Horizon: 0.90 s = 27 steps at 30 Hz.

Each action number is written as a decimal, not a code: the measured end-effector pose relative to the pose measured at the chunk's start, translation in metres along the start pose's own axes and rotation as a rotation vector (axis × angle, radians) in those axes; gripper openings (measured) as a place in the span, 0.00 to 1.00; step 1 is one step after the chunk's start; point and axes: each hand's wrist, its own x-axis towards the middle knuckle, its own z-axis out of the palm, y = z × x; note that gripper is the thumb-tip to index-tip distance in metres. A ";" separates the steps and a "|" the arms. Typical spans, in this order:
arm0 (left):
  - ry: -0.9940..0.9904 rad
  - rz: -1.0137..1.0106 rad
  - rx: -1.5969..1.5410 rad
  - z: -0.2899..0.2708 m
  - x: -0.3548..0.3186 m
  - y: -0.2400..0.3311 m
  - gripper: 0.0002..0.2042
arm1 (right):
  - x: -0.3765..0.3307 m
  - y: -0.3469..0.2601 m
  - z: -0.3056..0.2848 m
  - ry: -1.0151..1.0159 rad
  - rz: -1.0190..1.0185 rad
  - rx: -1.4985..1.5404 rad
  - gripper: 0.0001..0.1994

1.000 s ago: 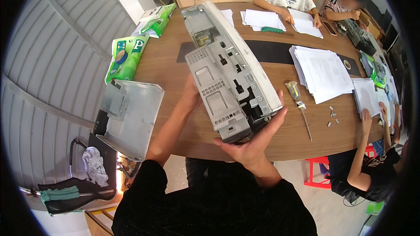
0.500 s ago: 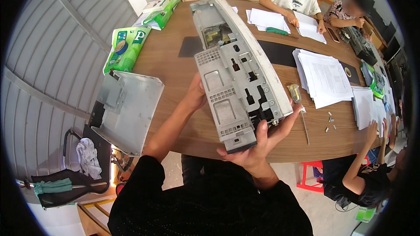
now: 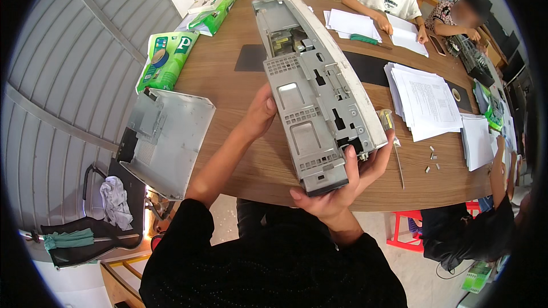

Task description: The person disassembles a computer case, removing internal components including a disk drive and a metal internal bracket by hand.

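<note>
A grey metal desktop computer case (image 3: 311,120) with a white outer side is held up over the table, tilted with its narrow end toward me. Its slotted metal frame faces up, and parts show through an opening near the far end. My left hand (image 3: 260,114) grips the left side; its fingertips are hidden behind the case. Under the near right corner, my right hand (image 3: 337,191) supports it with thumb and fingers wrapped round the end. Just right of those fingers lies a screwdriver (image 3: 398,165) with a yellowish handle. A detached metal cover (image 3: 177,131) rests at the table's left edge.
Green-white packages (image 3: 171,60) sit at the far left of the wooden table (image 3: 228,91). Paper stacks (image 3: 425,100), a tape roll (image 3: 455,94) and small pale pieces (image 3: 432,157) lie to the right. Co-workers sit at the far and right sides. A red stool (image 3: 402,231) stands below right.
The case has shifted slightly to the right and rolled a little, showing more of its left face. Both hands moved with it. The co-worker at the right edge has moved an arm.
</note>
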 end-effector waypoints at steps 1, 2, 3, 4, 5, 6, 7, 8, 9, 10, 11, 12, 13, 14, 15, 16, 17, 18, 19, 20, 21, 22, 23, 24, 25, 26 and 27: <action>0.013 -0.006 0.003 0.002 -0.001 0.002 0.50 | 0.000 0.000 0.000 -0.003 0.000 0.005 0.50; 0.026 -0.011 0.005 0.003 -0.002 0.004 0.50 | 0.000 -0.001 0.000 -0.005 0.000 0.009 0.50; 0.052 -0.033 0.006 0.003 -0.003 0.005 0.50 | 0.000 -0.001 0.001 -0.005 -0.010 0.008 0.49; 0.070 -0.057 0.014 0.003 -0.004 0.005 0.50 | 0.000 -0.001 0.002 -0.003 -0.021 0.006 0.49; 0.058 -0.041 0.000 0.003 -0.004 0.005 0.50 | 0.000 -0.001 0.003 -0.004 -0.026 -0.003 0.49; 0.040 -0.026 -0.006 0.002 -0.004 0.005 0.50 | -0.001 -0.001 0.003 0.006 -0.017 0.006 0.49; 0.025 -0.020 -0.008 0.001 -0.004 0.004 0.50 | -0.001 -0.002 0.004 0.012 -0.002 0.008 0.48; 0.012 -0.007 -0.019 0.000 -0.004 0.003 0.51 | -0.001 -0.002 0.004 0.018 0.011 0.011 0.48; 0.001 -0.004 -0.026 -0.002 -0.004 0.001 0.51 | -0.001 -0.001 0.004 0.017 0.001 0.014 0.48; 0.005 0.001 -0.035 -0.002 -0.004 -0.001 0.51 | -0.001 -0.001 0.004 0.016 -0.008 0.016 0.47; 0.003 -0.005 -0.062 -0.003 -0.004 -0.003 0.51 | -0.001 -0.001 0.003 0.018 -0.016 0.018 0.47; 0.013 -0.010 -0.093 -0.002 -0.004 -0.006 0.51 | -0.001 -0.001 0.002 0.012 -0.032 0.005 0.47; 0.020 -0.031 -0.113 -0.002 -0.004 -0.009 0.52 | -0.002 0.000 0.001 0.006 -0.048 -0.008 0.47; 0.029 -0.023 -0.146 -0.002 -0.004 -0.011 0.52 | -0.002 -0.001 0.000 -0.006 -0.058 -0.025 0.47; 0.037 -0.031 -0.169 -0.002 -0.005 -0.012 0.52 | -0.002 -0.001 0.000 0.000 -0.061 -0.021 0.46; 0.053 -0.068 -0.167 -0.002 -0.006 -0.013 0.52 | -0.003 -0.001 0.000 -0.001 -0.061 -0.020 0.46; 0.034 -0.036 -0.179 -0.002 -0.007 -0.014 0.51 | -0.004 -0.002 0.001 0.003 -0.060 -0.019 0.46; 0.037 -0.021 -0.195 -0.003 -0.008 -0.014 0.51 | -0.004 -0.003 0.002 0.008 -0.048 -0.004 0.44; 0.031 -0.012 -0.192 -0.004 -0.009 -0.014 0.51 | -0.005 -0.003 0.003 0.021 -0.036 0.010 0.43; 0.027 -0.006 -0.191 -0.004 -0.010 -0.014 0.51 | -0.005 -0.003 0.003 0.035 -0.023 0.024 0.42; 0.022 0.000 -0.190 -0.005 -0.011 -0.014 0.51 | -0.006 -0.004 0.004 0.029 -0.023 0.026 0.42; 0.020 0.003 -0.192 -0.006 -0.011 -0.014 0.50 | -0.006 -0.004 0.003 0.023 -0.022 0.028 0.42; 0.028 0.000 -0.201 -0.006 -0.012 -0.015 0.50 | -0.006 -0.004 0.003 0.018 -0.021 0.028 0.42; 0.036 -0.004 -0.210 -0.006 -0.012 -0.017 0.50 | -0.005 -0.003 0.002 0.006 -0.038 0.006 0.43; 0.058 -0.013 -0.226 -0.006 -0.014 -0.018 0.50 | -0.005 -0.003 0.002 -0.009 -0.055 -0.017 0.44; 0.056 -0.001 -0.238 -0.006 -0.014 -0.020 0.50 | -0.005 -0.002 0.001 -0.024 -0.073 -0.038 0.45; 0.054 0.010 -0.249 -0.005 -0.015 -0.021 0.50 | -0.004 -0.002 0.001 -0.015 -0.081 -0.027 0.45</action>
